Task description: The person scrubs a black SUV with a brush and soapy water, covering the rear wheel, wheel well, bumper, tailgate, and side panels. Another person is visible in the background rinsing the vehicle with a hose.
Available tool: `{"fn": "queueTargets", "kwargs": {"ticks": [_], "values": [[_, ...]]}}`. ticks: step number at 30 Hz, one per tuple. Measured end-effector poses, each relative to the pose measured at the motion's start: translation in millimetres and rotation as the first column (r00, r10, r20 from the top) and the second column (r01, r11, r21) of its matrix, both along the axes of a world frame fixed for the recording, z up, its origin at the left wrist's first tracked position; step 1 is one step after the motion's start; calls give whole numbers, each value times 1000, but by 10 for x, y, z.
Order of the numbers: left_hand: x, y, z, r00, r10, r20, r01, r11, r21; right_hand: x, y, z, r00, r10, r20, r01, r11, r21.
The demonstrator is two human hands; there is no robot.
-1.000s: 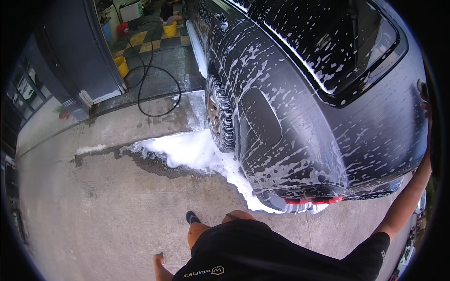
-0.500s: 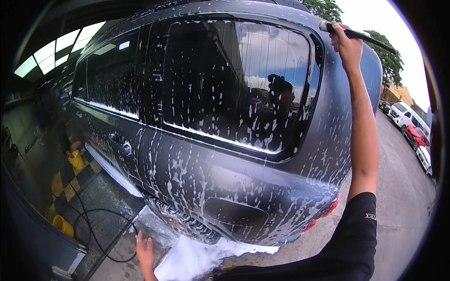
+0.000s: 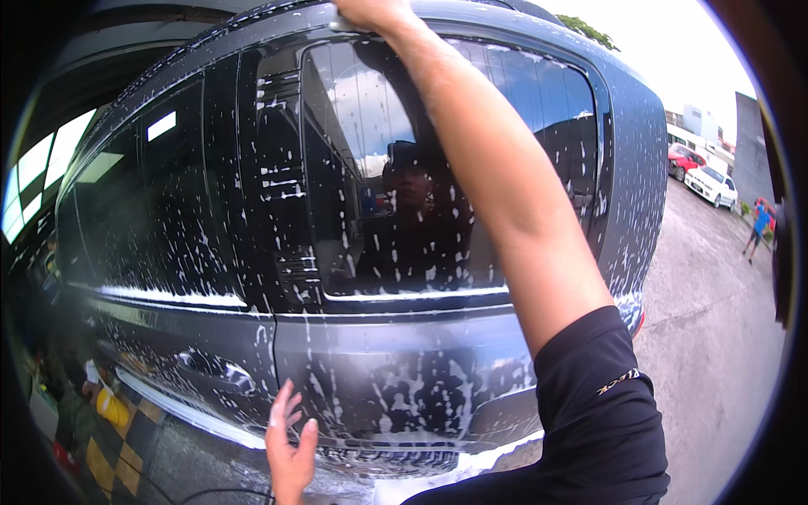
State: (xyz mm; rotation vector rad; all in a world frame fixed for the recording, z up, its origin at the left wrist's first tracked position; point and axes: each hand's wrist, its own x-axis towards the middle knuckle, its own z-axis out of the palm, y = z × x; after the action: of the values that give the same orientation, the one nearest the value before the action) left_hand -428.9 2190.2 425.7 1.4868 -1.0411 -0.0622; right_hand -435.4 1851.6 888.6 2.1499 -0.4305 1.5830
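Observation:
A dark grey vehicle (image 3: pixel 404 362) streaked with white foam fills most of the view. My right arm reaches up across its rear side window (image 3: pixel 362 227). At the top edge my right hand (image 3: pixel 370 12) is closed near the roof edge, partly cut off by the picture's border. It grips a brush, of which only a pale tip (image 3: pixel 339 24) shows below the fingers; the handle is hidden. Low down, my left hand (image 3: pixel 290 442) hangs beside the body panel with fingers spread, holding nothing. A door handle (image 3: pixel 215 370) lies to its upper left.
A rear tyre (image 3: pixel 387 460) shows under the body, with foam (image 3: pixel 412 488) on the ground. At lower left are a yellow bucket (image 3: pixel 112 407), checkered tiles (image 3: pixel 126 459) and a black hose (image 3: pixel 223 491). Parked cars (image 3: pixel 714 185) and a person in blue (image 3: pixel 760 223) are at right.
My right hand has swept leftward along the roof edge with the brush, from the rear corner. My left hand has risen nearer the panel. The view has shifted toward the vehicle's side.

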Motion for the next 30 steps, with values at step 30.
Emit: {"fn": "queueTargets", "kwargs": {"ticks": [30], "values": [[1603,-239,-525,738,383,555,-644,646,410,-4054,-1074,-4024,820,-278,501,-147,743,653]]}}
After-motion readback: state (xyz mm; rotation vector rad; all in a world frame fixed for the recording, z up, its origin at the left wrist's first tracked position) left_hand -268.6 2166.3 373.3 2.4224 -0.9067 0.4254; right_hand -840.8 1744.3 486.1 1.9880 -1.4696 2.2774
